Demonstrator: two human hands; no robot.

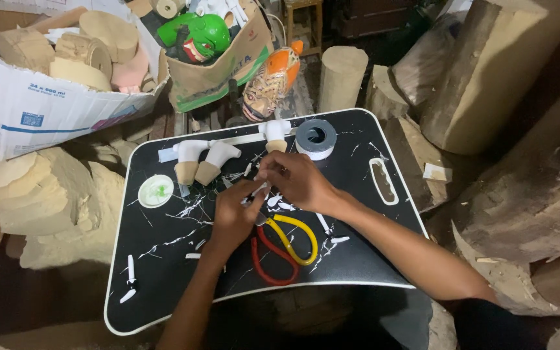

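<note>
Small white piece (262, 189) pinched at frame centre, mostly covered by the fingertips of left hand (231, 217) and right hand (299, 181), too small to identify; blades of the scissors (284, 246) hidden beneath the left hand; cardboard box (27, 104) cut off at the left edge; large log (487, 71) cropped at the top edge; black tray (163, 272) partly hidden lower centre behind the forearms; green mask (199, 32) half buried in the brown bag (228, 71), upper centre.

The black tray (163, 272) lies open at its near left and right edges, while scissors (284, 249), wooden pieces (202, 162) and a tape roll (315, 137) crowd its middle and far side.
</note>
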